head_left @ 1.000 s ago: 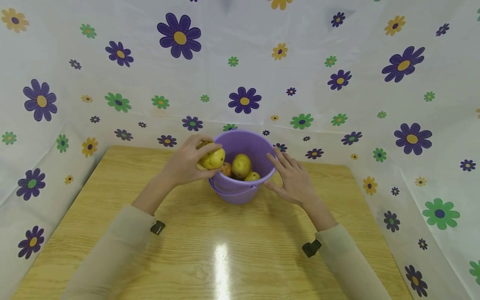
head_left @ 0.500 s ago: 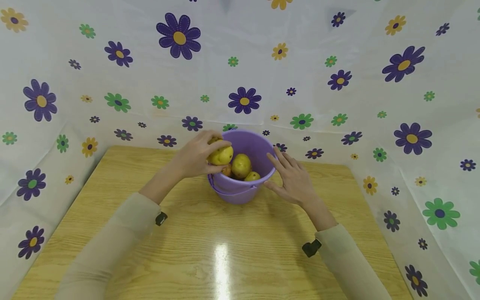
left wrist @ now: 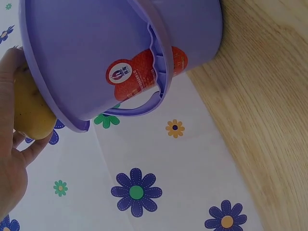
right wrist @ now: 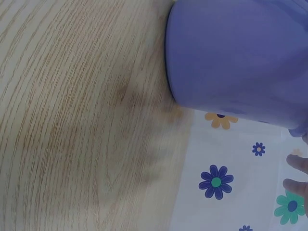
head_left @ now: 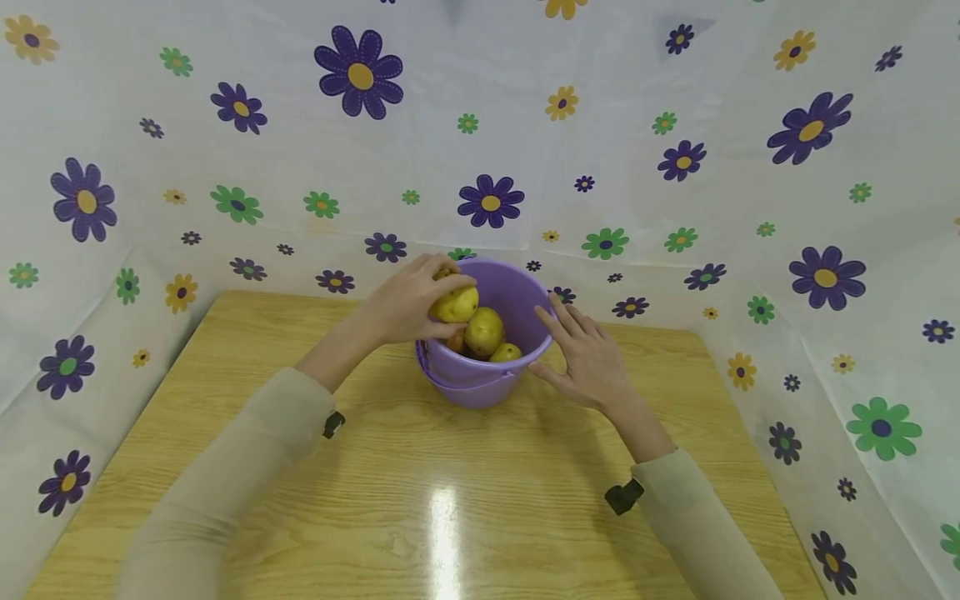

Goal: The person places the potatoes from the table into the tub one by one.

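My left hand (head_left: 411, 304) grips a yellow pear-like fruit (head_left: 459, 305) at the left rim of a purple bucket (head_left: 480, 385). In the left wrist view the same fruit (left wrist: 32, 108) shows dark spots, with fingers and thumb around it. Inside the bucket lie a yellow fruit (head_left: 484, 332), a smaller-looking one (head_left: 506, 352) near the front wall, and a brownish one (head_left: 455, 341) partly hidden by my left thumb. My right hand (head_left: 588, 360) is at the bucket's right rim, its fingers spread and fairly straight; it holds nothing.
The bucket stands on a wood-grain table (head_left: 405, 500) near its back edge. Its purple handle (left wrist: 137, 109) hangs down on the outside. A white sheet (head_left: 435, 150) printed with flowers encloses the table at the back and sides.
My left hand has moved right and slightly up in the head view, carrying the yellow pear-like fruit from outside the left rim to over the bucket's opening. My right hand has stayed put.
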Demonstrator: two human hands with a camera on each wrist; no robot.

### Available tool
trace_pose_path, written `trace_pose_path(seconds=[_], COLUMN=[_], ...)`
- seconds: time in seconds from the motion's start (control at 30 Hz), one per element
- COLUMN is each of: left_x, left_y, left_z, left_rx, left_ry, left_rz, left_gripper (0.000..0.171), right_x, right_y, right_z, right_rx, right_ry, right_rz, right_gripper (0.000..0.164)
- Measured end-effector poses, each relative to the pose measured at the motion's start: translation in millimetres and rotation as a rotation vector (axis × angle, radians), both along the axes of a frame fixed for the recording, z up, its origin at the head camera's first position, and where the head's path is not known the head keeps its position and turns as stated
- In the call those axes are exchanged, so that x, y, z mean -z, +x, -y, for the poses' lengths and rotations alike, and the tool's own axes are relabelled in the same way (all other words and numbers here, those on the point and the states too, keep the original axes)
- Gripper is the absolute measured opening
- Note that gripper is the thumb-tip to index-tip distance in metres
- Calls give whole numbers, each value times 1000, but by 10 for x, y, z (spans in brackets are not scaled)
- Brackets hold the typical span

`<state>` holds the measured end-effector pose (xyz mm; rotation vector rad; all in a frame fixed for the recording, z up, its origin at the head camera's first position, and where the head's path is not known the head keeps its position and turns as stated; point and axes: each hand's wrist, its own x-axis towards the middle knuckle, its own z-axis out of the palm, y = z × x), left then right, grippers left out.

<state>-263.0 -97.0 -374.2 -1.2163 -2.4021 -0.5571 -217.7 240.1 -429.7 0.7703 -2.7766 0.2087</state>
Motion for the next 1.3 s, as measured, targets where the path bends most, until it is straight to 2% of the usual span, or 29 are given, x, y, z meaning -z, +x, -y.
trace_pose_path(seconds=[0.4, 0.73, 0.97, 1.3], left_x=[-7, 3, -13, -41], left_y=[-135, -264, -296, -334], left_z=[-136, -227, -249, -294], left_rx=[-47, -48, -58, -67], left_ry=[-144, -229, -278, -355], left_rz=[105, 120, 169, 186], left_gripper=[60, 58, 58, 60], right_x=[-18, 13, 7, 4], right_y=[16, 5, 5, 8], right_z=[-1, -6, -9, 2], right_rx=[1, -1, -2, 0], right_ry=[-5, -6, -5, 3], right_rz=[9, -7, -8, -11], right_gripper=[94, 100, 97, 99])
